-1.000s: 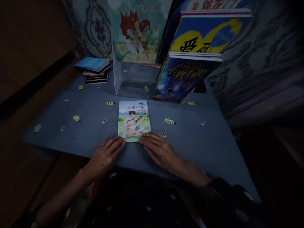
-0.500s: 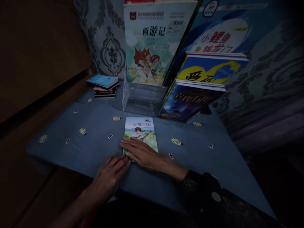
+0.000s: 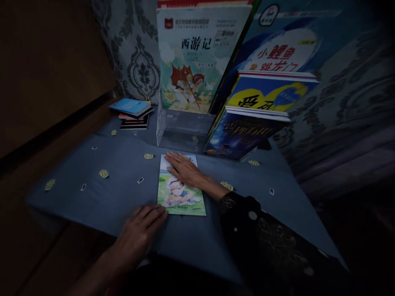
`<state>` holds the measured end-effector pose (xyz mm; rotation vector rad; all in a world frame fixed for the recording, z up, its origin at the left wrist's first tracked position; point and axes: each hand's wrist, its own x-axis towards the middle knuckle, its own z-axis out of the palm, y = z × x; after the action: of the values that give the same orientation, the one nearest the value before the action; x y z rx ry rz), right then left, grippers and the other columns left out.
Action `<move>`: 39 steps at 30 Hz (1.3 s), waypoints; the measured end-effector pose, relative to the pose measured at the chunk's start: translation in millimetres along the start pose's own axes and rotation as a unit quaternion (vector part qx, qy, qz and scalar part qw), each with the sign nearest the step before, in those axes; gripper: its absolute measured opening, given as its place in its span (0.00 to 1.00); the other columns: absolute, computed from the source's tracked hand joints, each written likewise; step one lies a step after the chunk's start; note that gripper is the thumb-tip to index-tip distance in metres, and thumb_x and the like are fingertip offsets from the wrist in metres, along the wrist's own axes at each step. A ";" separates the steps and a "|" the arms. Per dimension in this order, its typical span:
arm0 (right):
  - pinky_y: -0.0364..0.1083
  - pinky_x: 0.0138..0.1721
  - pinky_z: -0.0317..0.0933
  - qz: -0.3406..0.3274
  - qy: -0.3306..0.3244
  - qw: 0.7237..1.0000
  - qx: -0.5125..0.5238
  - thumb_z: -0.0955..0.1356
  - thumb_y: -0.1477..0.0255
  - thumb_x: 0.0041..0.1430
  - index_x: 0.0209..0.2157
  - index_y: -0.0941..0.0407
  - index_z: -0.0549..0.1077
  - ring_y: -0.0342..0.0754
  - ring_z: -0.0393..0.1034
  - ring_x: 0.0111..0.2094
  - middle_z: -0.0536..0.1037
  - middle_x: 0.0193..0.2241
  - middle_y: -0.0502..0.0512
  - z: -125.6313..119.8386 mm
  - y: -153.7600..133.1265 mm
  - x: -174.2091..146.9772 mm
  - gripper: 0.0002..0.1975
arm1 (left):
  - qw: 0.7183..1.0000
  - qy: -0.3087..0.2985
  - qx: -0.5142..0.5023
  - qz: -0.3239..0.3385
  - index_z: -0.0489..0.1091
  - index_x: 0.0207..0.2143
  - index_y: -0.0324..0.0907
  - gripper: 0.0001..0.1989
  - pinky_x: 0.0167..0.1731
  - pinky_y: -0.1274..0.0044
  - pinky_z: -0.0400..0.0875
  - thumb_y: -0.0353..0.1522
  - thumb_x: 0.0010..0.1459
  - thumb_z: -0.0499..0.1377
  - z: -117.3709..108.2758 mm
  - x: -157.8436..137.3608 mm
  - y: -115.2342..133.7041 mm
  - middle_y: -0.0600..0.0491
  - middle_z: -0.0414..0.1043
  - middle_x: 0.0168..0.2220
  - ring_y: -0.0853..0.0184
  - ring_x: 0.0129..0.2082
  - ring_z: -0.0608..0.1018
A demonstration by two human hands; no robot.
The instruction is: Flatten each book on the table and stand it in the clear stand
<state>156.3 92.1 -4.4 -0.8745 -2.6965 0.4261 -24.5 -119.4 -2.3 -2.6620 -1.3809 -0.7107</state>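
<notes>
A thin book (image 3: pixel 182 197) with an illustrated cover lies flat and closed on the blue tablecloth (image 3: pixel 123 205). Across its upper part rests my right hand (image 3: pixel 184 169), fingers stretched out over the cover and hiding most of the title. My left hand (image 3: pixel 145 224) lies at the book's lower left corner, its fingertips touching that corner and its fingers extended. Neither hand grips anything.
Behind the book stands a clear acrylic rack (image 3: pixel 160 129) holding an upright pale green book (image 3: pixel 197 61). Leaning at its right are a yellow-and-blue book (image 3: pixel 268 92) and a dark blue book (image 3: pixel 243 133). A small book stack (image 3: pixel 132 107) lies back left, near a patterned wall (image 3: pixel 143 70).
My right hand has slid from the book's lower middle up to its top, uncovering the lower cover picture. My left hand stays at the lower left corner.
</notes>
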 end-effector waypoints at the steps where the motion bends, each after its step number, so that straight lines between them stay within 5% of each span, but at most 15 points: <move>1: 0.60 0.70 0.47 0.018 0.004 1.000 -0.008 0.58 0.65 0.72 0.66 0.63 0.61 0.55 0.50 0.71 0.60 0.68 0.67 -1.0 3.0 -3.2 0.27 | 1.000 -0.005 -0.001 -0.001 0.69 0.58 0.39 0.23 0.45 0.67 0.74 0.20 0.63 0.49 -0.4 1.5 -0.4 0.44 0.77 0.51 0.60 0.49 0.77; 8: 0.63 0.70 0.45 0.119 0.053 0.991 -0.019 0.57 0.61 0.72 0.67 0.65 0.60 0.59 0.45 0.72 0.56 0.69 0.70 1.3 10.4 -36.4 0.30 | 0.999 -0.025 -0.013 -0.032 0.65 0.61 0.43 0.21 0.49 0.65 0.73 0.25 0.67 0.52 1.5 25.1 -16.0 0.46 0.74 0.54 0.58 0.54 0.73; 14: 0.65 0.68 0.49 0.163 0.087 0.982 -0.042 0.58 0.61 0.71 0.67 0.63 0.61 0.64 0.44 0.72 0.55 0.70 0.70 11.2 -12.5 -69.0 0.29 | 0.992 -0.047 0.027 -0.114 0.67 0.59 0.41 0.18 0.55 0.54 0.69 0.30 0.69 0.50 18.0 55.6 -38.8 0.40 0.66 0.62 0.51 0.56 0.73; 19: 0.67 0.66 0.53 0.160 0.102 0.980 -0.064 0.58 0.64 0.71 0.66 0.61 0.63 0.67 0.51 0.70 0.57 0.69 0.71 16.7 -35.9 -97.3 0.27 | 0.967 -0.003 -0.166 -0.195 0.63 0.62 0.42 0.23 0.58 0.58 0.69 0.33 0.65 0.54 30.5 78.5 -54.7 0.40 0.61 0.64 0.50 0.62 0.69; 21: 0.66 0.66 0.54 0.149 0.109 0.981 -0.055 0.58 0.65 0.71 0.66 0.60 0.63 0.66 0.52 0.69 0.58 0.69 0.69 17.5 -38.9 -103.1 0.26 | 0.917 0.032 -0.302 -0.258 0.62 0.63 0.42 0.26 0.59 0.60 0.69 0.33 0.62 0.57 31.9 86.6 -63.3 0.41 0.63 0.63 0.52 0.62 0.70; 26: 0.66 0.66 0.55 0.146 0.120 0.982 -0.029 0.58 0.65 0.71 0.65 0.60 0.64 0.67 0.50 0.70 0.59 0.68 0.69 16.6 -38.2 -104.7 0.26 | 0.710 0.116 -0.524 -0.455 0.65 0.58 0.39 0.31 0.54 0.66 0.74 0.28 0.51 0.67 20.7 105.6 -80.5 0.40 0.70 0.55 0.55 0.53 0.78; 29: 0.65 0.66 0.55 0.140 0.130 0.982 -0.004 0.58 0.64 0.71 0.65 0.60 0.64 0.66 0.51 0.70 0.59 0.68 0.69 17.8 -36.9 -105.5 0.26 | 0.624 0.070 -0.600 -0.495 0.70 0.50 0.37 0.26 0.46 0.69 0.78 0.24 0.47 0.68 14.8 114.1 -77.2 0.42 0.77 0.45 0.58 0.43 0.82; 31: 0.64 0.67 0.54 0.131 0.133 0.982 0.022 0.58 0.63 0.71 0.66 0.59 0.62 0.63 0.51 0.70 0.57 0.69 0.68 18.9 -35.5 -107.7 0.26 | 0.592 0.014 -0.642 -0.486 0.72 0.45 0.35 0.20 0.40 0.69 0.80 0.24 0.47 0.68 14.1 118.8 -69.8 0.43 0.80 0.39 0.58 0.37 0.83; 33: 0.63 0.67 0.55 0.132 0.135 0.980 0.056 0.58 0.62 0.71 0.67 0.58 0.59 0.62 0.52 0.70 0.56 0.70 0.68 17.2 -34.0 -109.0 0.28 | 0.595 -0.004 -0.661 -0.456 0.73 0.42 0.35 0.18 0.38 0.69 0.80 0.27 0.46 0.69 10.6 124.0 -61.6 0.44 0.81 0.36 0.58 0.34 0.83; 35: 0.63 0.66 0.56 0.134 0.148 0.975 0.100 0.59 0.61 0.71 0.69 0.56 0.57 0.61 0.52 0.70 0.54 0.71 0.67 8.6 -33.7 -105.8 0.29 | 0.636 0.012 -0.656 -0.405 0.73 0.43 0.35 0.21 0.37 0.69 0.79 0.32 0.46 0.71 -1.8 130.6 -54.5 0.44 0.81 0.37 0.58 0.34 0.83; 39: 0.61 0.69 0.50 0.074 0.235 0.941 0.233 0.60 0.54 0.69 0.65 0.54 0.64 0.58 0.52 0.70 0.57 0.70 0.63 -34.8 -39.1 -79.1 0.29 | 0.796 0.072 -0.547 -0.250 0.73 0.49 0.37 0.25 0.40 0.70 0.78 0.42 0.53 0.68 -54.0 143.6 -42.2 0.46 0.81 0.45 0.56 0.40 0.82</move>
<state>209.6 20.8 28.4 -0.8965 -1.9871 0.7423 -7.0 1.0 100.3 -2.6944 -2.0809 -2.3359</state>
